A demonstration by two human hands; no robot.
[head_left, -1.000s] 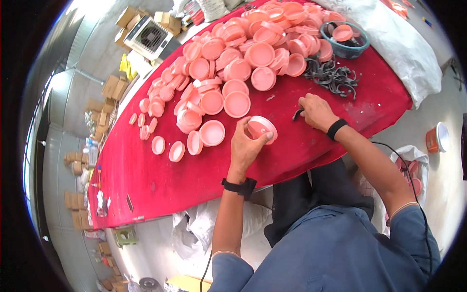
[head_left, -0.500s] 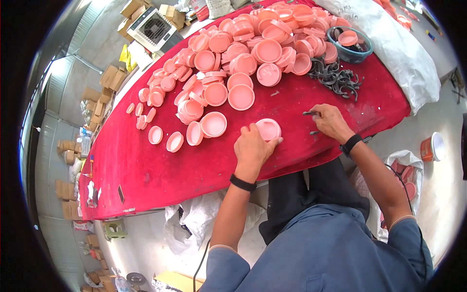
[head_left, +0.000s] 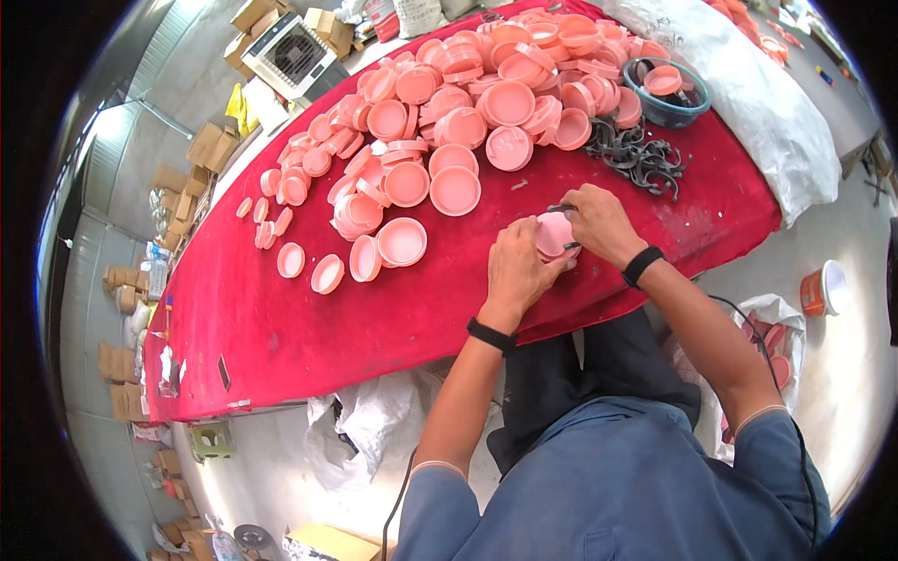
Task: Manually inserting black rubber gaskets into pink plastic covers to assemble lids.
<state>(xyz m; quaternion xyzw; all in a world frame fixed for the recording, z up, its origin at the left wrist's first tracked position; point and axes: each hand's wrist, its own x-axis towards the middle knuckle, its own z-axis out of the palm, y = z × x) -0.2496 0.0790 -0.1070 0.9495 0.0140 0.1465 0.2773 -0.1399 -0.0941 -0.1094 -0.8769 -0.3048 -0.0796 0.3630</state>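
My left hand (head_left: 522,266) is closed around the near left side of a pink round shallow plastic lid (head_left: 552,231), at the table's near edge. My right hand (head_left: 601,224) grips a dark curved strip (head_left: 562,208) whose two ends show against the pink lid's right part. Fingers hide the strip's middle, and I cannot tell whether it is attached. Just beyond my right hand lies a tangle of similar dark curved strips (head_left: 641,157). Several loose pink lids, such as one lying face up (head_left: 403,242), are to the left of my hands.
A large heap of pink lids (head_left: 510,103) covers the far side of the red cloth-covered table (head_left: 309,351). A blue-grey basin (head_left: 687,114) with dark parts and a pink lid stands far right, beside white sheeting (head_left: 776,122). A sack of pink pieces (head_left: 781,323) sits on the floor at right.
My right hand has moved left with the dark strip, up to the pink lid. My left hand has shifted right with the lid, so both hands now meet at it.
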